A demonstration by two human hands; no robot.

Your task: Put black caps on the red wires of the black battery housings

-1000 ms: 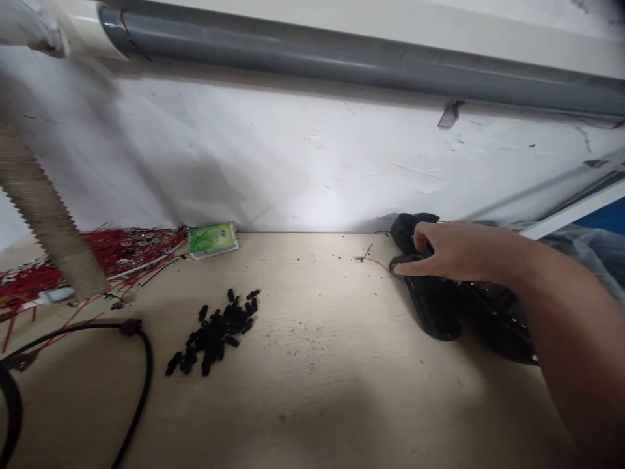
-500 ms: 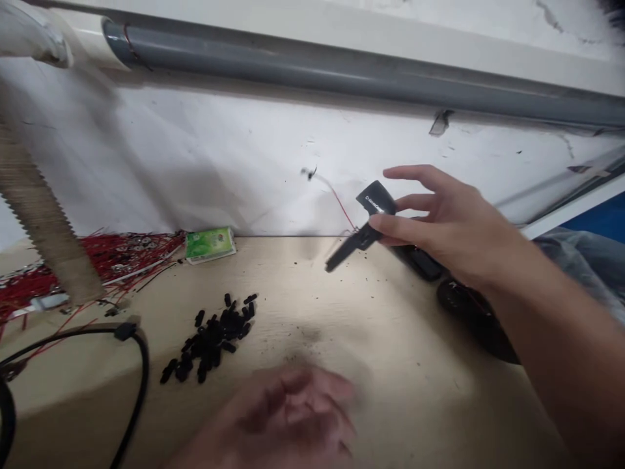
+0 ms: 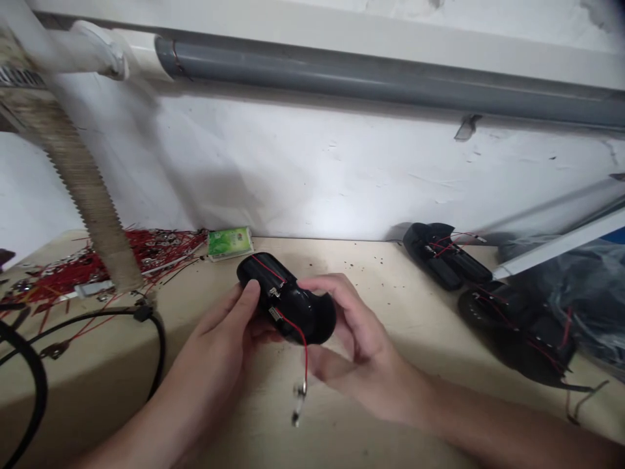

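A glossy black plastic housing (image 3: 305, 311) is held just above the table at the centre. My left hand (image 3: 229, 326) grips its left end, thumb on top. My right hand (image 3: 359, 342) curves round the right end, finger and thumb at its edge. A red wire (image 3: 305, 365) hangs from the housing and ends in a small metal piece with a black tip (image 3: 297, 407). Small metal contacts show on the housing's open side.
Similar black housings with red wires (image 3: 442, 257) lie at the right, beside clear plastic wrap (image 3: 598, 306). A green packet (image 3: 229, 243), a heap of red wires (image 3: 161, 251), a ribbed hose (image 3: 92, 189) and a black cable (image 3: 159, 352) are left.
Both hands have come together on the housing, now turned to show its inner side and held lower and nearer. The view has shifted; the pile of small black parts no longer shows.
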